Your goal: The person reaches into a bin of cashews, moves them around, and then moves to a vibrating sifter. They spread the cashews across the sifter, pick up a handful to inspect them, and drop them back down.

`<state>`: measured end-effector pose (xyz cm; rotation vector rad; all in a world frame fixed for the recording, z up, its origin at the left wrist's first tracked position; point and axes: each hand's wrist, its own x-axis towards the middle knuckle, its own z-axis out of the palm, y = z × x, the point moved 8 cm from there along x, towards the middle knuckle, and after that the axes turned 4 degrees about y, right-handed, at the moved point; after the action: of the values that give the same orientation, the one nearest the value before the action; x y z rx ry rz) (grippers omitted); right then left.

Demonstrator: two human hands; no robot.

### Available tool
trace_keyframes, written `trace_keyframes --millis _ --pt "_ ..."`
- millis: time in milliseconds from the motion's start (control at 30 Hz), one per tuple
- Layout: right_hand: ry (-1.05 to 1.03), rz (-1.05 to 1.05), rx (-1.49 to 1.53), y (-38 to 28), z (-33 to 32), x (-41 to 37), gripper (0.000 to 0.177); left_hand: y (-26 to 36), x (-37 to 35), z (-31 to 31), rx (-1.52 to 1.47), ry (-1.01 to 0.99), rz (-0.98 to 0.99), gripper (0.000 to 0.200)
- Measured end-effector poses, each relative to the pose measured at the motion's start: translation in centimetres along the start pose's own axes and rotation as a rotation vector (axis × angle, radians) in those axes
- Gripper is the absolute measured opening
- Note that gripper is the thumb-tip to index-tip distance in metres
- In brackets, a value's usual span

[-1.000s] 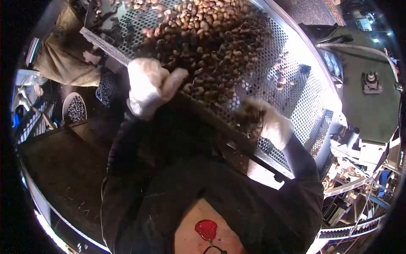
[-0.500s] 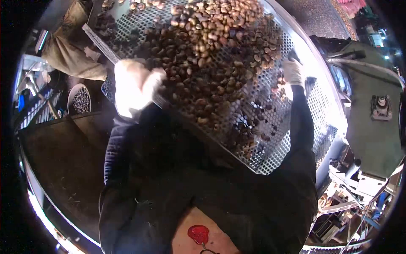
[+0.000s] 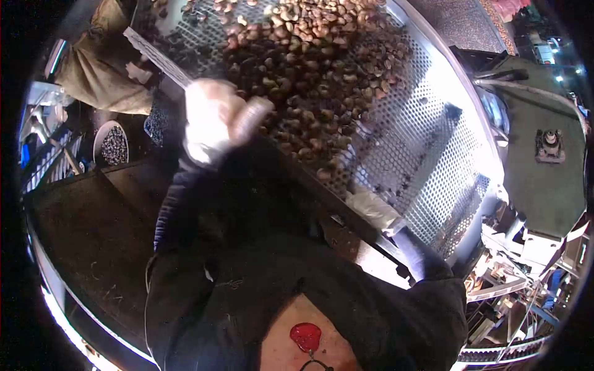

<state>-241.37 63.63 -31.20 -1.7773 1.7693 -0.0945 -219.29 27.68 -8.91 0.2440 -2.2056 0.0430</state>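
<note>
A perforated metal tray (image 3: 458, 148) holds a heap of brown cashew nuts (image 3: 309, 68), which look unshelled. My left hand (image 3: 213, 123), in a pale glove, is over the tray's left side at the end of a long flat strip (image 3: 158, 55), which may be its rim or a slat. Glare and motion blur hide how those fingers are set, though the thumb points right. Low at the near edge, my gloved right hand (image 3: 374, 211) lies flat and slightly blurred against the perforated surface, with dark nuts just beyond its fingers.
A cloth sack (image 3: 102, 80) and a round bucket of dark pieces (image 3: 114, 145) stand at left. Along the right is a green machine panel (image 3: 538, 191) with a mounted fitting (image 3: 549, 147). Another bed of nuts (image 3: 461, 25) lies at the far right.
My right hand has come from the tray's far right side down to its near edge, and more bare mesh shows at right. My left hand has shifted a little to the right.
</note>
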Motion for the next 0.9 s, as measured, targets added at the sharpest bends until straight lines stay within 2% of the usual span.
trace_keyframes --millis 33,67,100,167,200,233,267,300,333,367,433,467,500,533,567,600,633,667,733,767,833,900 --pt "-0.050 -0.152 -0.212 1.9 3.3 -0.9 0.025 -0.3 -0.7 0.4 -0.078 -0.011 -0.097 0.029" --pt "0.020 -0.186 -0.312 3.2 4.4 -1.5 0.027 -0.5 -0.9 0.1 -0.094 -0.009 -0.150 0.032" --pt "0.083 -0.315 -0.041 2.4 3.6 -1.5 0.026 -1.2 -0.5 -0.4 -0.044 0.031 -0.187 0.033" --pt "0.094 -0.628 0.485 1.3 1.9 -2.0 0.028 -0.6 -0.1 -0.1 -0.061 0.007 -0.065 0.041" --pt "0.108 -0.467 0.395 1.9 1.4 -2.2 0.030 -0.3 0.1 0.1 -0.071 -0.006 -0.004 0.046" --pt "-0.065 -0.095 0.515 1.8 -0.4 -1.3 0.032 0.4 0.9 -0.1 -0.170 0.069 -0.033 0.061" --pt "-0.176 0.385 0.759 0.8 -3.5 -1.1 0.036 0.4 1.4 0.0 -0.177 0.079 -0.082 0.061" --pt "-0.140 0.648 0.963 -0.9 -6.6 -1.1 0.041 -1.0 1.1 -0.1 -0.149 0.042 -0.133 0.055" --pt "-0.046 0.760 1.136 -2.9 -10.2 -0.6 0.046 -2.3 0.9 -0.3 -0.118 0.004 -0.182 0.049" --pt "0.071 0.815 1.296 -4.9 -13.8 0.1 0.052 -3.3 0.3 0.4 -0.164 -0.164 -0.288 0.039" --pt "0.303 0.750 1.490 -8.6 -20.5 2.2 0.064 -1.6 -0.5 0.8 -0.141 -0.099 -0.133 0.024" --pt "0.406 0.697 1.510 -9.3 -23.2 2.9 0.070 -0.7 -1.0 1.0 -0.126 -0.065 -0.057 0.016" --pt "0.515 0.658 1.485 -8.7 -25.1 3.6 0.076 -0.9 -0.5 0.5 -0.100 -0.059 -0.067 0.013" --pt "0.630 0.661 1.387 -6.8 -26.5 4.0 0.082 -1.2 0.0 0.1 -0.074 -0.053 -0.076 0.014" --pt "0.802 0.700 1.165 -3.1 -26.4 3.7 0.077 -0.5 -0.2 0.3 -0.056 -0.054 -0.016 0.015" --pt "0.828 0.901 0.879 0.1 -25.5 2.5 0.063 0.3 -0.4 0.5 -0.038 -0.053 0.045 0.021" --pt "0.311 0.802 0.223 4.3 -21.9 4.2 0.047 1.0 -0.6 0.7 -0.020 -0.051 0.105 0.029" --pt "-0.011 0.527 -0.455 7.8 -18.3 5.5 0.032 -0.1 -1.3 1.1 -0.082 -0.009 0.005 0.022" --pt "-0.395 0.221 -1.322 6.6 -11.1 7.1 0.025 -2.8 -0.8 1.0 -0.187 -0.076 -0.238 0.018" --pt "-0.262 0.187 -1.447 3.7 -7.3 6.6 0.030 -1.5 -0.4 0.7 -0.125 -0.052 -0.141 0.019" --pt "0.015 0.411 -0.585 2.1 -5.5 5.7 0.026 1.0 0.0 0.1 0.009 0.016 0.046 0.023" --pt "0.301 0.499 0.079 0.9 -5.6 3.7 0.023 -1.4 -1.4 1.1 -0.103 -0.086 -0.120 0.016"
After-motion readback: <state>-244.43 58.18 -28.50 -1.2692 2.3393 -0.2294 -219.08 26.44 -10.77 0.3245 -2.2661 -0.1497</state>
